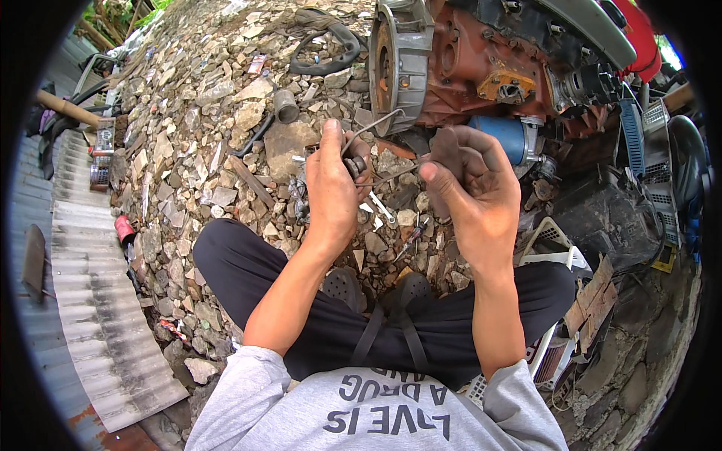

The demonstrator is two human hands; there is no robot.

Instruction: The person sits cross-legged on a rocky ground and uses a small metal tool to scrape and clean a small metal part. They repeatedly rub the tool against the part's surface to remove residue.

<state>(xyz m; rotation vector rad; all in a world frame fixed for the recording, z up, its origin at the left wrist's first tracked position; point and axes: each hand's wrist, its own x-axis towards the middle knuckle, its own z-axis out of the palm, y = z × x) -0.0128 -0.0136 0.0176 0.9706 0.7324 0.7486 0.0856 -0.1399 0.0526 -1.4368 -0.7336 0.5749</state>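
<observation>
A Two-Handed Hold It Was, Above the Rubble [214, 92]

Your left hand [331, 188] was clamped on a small dark part [355, 164] with bent wire [381, 121]; just right, your right hand [481, 199] pinched a brown scrap [447, 150] (cloth or abrasive, I couldn't tell), nearer you than the engine [485, 64]. A firm left grip and light right pinch probably suited best.

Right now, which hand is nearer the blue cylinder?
Right. In view, the right hand is just below-left of the blue cylinder; the left hand is farther left.
</observation>
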